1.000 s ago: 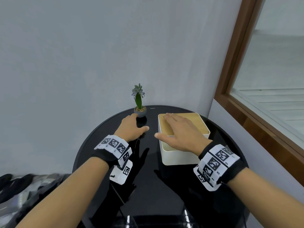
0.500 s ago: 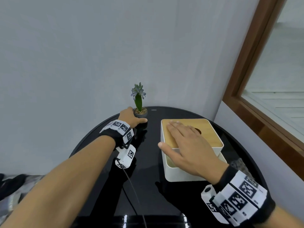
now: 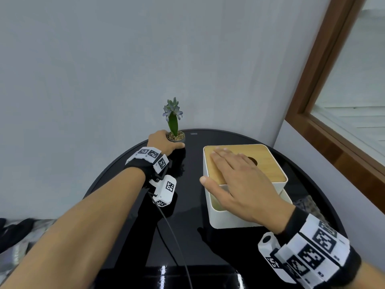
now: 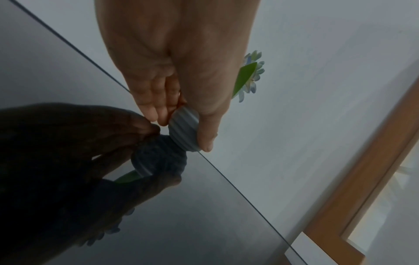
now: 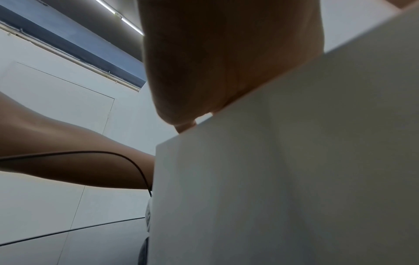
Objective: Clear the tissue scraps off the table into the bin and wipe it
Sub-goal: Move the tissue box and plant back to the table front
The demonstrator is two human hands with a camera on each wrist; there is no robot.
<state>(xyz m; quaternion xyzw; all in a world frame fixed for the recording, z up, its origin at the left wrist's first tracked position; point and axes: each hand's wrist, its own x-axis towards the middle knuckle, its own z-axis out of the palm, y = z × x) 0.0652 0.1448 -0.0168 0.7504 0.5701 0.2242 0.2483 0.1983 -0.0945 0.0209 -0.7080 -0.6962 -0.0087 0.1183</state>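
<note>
No tissue scraps and no bin show in any view. On the round black glossy table (image 3: 187,243) stands a white tissue box (image 3: 233,217) with a wooden lid (image 3: 268,163). My right hand (image 3: 235,174) lies flat on that lid, fingers straight, thumb out past the left edge. The lid sits shifted back, leaving a gap at the box's near side. In the right wrist view the box wall (image 5: 283,179) fills the frame under my palm (image 5: 215,71). My left hand (image 3: 166,142) grips a small ribbed grey plant pot (image 4: 184,125) at the table's far edge, thumb and fingers around it.
A grey wall stands right behind the table. A wooden window frame (image 3: 325,105) runs along the right. A thin black cable (image 3: 170,232) hangs from my left wrist over the tabletop. Dark cloth-like things (image 3: 18,228) lie low on the left.
My left hand reached farther and closed round the pot. The tissue box lid now shows a gap at the near side under my right hand. My head view shifted.
</note>
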